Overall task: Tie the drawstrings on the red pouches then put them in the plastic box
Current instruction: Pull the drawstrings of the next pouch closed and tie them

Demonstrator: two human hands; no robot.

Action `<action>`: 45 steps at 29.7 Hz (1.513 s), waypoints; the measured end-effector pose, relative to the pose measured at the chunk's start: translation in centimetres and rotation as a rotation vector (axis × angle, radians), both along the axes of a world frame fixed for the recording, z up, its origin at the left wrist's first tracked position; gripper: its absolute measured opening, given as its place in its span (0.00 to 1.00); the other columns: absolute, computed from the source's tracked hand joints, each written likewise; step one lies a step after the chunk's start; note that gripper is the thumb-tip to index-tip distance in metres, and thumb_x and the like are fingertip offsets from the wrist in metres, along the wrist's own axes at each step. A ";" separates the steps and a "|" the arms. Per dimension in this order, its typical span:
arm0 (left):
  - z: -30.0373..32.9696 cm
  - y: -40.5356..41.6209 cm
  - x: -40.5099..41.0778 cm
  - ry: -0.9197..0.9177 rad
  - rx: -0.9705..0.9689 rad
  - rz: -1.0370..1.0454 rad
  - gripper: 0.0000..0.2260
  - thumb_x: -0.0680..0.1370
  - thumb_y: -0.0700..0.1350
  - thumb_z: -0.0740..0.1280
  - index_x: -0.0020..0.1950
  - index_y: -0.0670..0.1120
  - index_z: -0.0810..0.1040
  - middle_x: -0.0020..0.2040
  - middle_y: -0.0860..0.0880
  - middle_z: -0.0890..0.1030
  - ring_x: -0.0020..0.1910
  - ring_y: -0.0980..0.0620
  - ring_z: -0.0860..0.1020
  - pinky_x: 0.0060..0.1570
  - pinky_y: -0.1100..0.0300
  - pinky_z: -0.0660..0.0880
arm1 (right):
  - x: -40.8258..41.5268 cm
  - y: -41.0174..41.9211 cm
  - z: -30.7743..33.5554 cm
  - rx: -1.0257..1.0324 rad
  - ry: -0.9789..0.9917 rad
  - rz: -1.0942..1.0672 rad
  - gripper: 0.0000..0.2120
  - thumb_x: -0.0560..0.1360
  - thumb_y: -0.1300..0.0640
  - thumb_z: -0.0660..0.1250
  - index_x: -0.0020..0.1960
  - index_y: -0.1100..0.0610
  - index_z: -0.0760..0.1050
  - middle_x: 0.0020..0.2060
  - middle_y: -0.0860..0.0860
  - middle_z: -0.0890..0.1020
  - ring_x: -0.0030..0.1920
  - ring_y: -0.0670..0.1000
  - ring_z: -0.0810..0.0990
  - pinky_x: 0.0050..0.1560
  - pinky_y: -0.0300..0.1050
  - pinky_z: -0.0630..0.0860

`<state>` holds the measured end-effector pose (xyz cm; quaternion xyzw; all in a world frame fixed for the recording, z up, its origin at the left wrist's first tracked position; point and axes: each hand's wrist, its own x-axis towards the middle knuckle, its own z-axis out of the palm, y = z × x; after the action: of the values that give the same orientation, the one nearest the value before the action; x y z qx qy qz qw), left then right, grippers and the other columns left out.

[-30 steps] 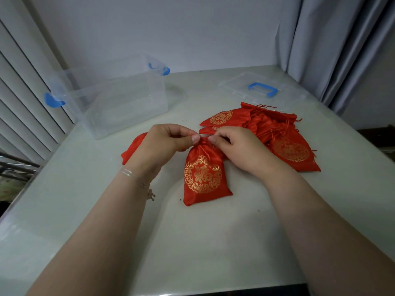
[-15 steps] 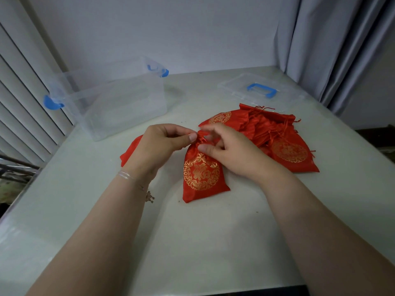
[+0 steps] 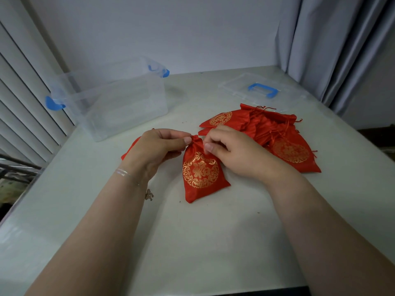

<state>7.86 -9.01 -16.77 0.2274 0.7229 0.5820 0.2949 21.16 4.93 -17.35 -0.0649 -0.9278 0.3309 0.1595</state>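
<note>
A red pouch with a gold emblem point(image 3: 202, 176) lies flat on the white table point(image 3: 192, 242), its gathered neck pointing away from me. My left hand point(image 3: 158, 148) pinches the neck from the left. My right hand point(image 3: 233, 152) pinches the drawstring at the neck from the right. A pile of several more red pouches point(image 3: 275, 135) lies behind my right hand. Another red pouch point(image 3: 128, 149) peeks out from under my left hand. The clear plastic box point(image 3: 111, 101) with blue latches stands open at the back left; it looks empty.
The box's clear lid point(image 3: 256, 92) with a blue handle lies at the back right. Grey curtains point(image 3: 333, 50) hang to the right, and white slats point(image 3: 21, 103) line the left side. The table's front edge is close to me.
My right hand's fingers have shifted down from the top of the neck to its right side, working the drawstring. The pouch has slid slightly away from me. My left hand holds its pinch.
</note>
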 end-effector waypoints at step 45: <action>-0.6 1.2 2.8 1.175 -0.003 -0.009 0.04 0.72 0.45 0.68 0.45 0.49 0.82 0.37 0.54 0.81 0.36 0.53 0.78 0.37 0.53 0.76 | -1.1 -0.3 -0.3 -0.619 0.126 -0.197 0.05 0.77 0.63 0.65 0.48 0.55 0.80 0.36 0.49 0.82 0.35 0.42 0.79 0.38 0.34 0.75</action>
<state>10.70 -7.83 -17.35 0.5145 0.7650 0.3561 -0.1526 20.09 4.59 -17.69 -0.1792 -0.7608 0.5835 0.2203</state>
